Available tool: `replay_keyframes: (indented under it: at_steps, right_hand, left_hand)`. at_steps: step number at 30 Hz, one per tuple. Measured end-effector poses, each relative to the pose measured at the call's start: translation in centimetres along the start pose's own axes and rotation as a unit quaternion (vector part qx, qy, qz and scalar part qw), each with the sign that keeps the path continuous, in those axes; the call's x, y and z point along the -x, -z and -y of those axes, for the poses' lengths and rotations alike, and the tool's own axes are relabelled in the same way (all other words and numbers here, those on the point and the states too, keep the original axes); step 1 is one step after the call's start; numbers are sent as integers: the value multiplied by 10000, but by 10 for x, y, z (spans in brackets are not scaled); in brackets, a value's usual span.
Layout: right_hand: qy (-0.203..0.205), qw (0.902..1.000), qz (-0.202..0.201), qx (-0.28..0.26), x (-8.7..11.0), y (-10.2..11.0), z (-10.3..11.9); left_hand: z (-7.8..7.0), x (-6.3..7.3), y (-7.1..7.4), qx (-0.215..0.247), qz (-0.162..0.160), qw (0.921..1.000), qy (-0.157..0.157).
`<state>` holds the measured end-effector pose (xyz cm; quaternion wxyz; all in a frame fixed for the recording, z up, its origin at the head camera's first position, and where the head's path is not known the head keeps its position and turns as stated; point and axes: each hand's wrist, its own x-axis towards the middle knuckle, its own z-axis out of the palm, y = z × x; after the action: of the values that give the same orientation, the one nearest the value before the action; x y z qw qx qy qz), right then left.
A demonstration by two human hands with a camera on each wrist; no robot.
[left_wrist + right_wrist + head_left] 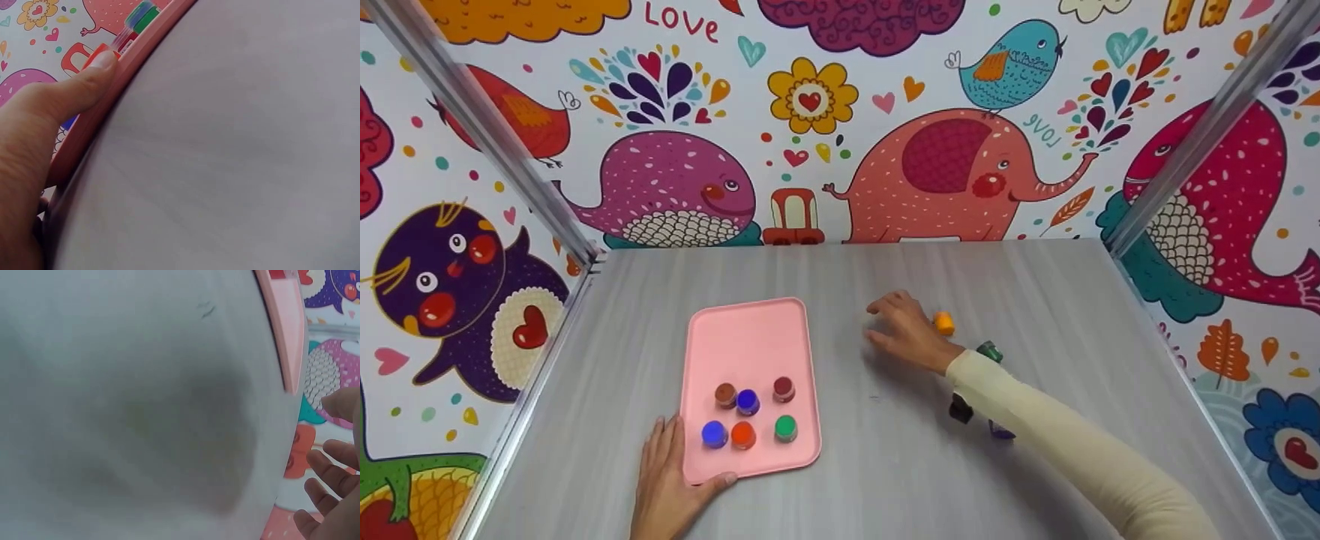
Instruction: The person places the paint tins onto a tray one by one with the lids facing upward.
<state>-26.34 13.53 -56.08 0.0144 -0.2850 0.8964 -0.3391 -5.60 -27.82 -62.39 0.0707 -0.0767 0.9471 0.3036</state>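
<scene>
Cartoon-printed white wall panel: red hand-drawn lettering reads "LOVE"; smaller teal lettering near the coral printed elephant reads "LOVE", reversed. Left wrist view: white label on small red cylindrical jar, print illegible.

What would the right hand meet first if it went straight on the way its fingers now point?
Probably the pink tray, near the far end of its right rim; bare table lies between. The right hand's height is unclear, so it might pass over the rim.
</scene>
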Motion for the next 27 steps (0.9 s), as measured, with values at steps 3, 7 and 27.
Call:
replay_keyframes:
  at_steps: [3, 7, 27]
  right_hand:
    - [-142, 9999, -92, 5, 8, 5, -10]
    - [-236, 9992, -304, 72, 19, 10, -22]
    - [-1422, 9866, -776, -180, 44, 52, -64]
  left_hand:
    - [0, 0, -1, 5, 48, 10000, 17]
    - [0, 0, 0, 22, 139, 9999, 93]
    - [2, -1, 0, 38, 84, 10000, 5]
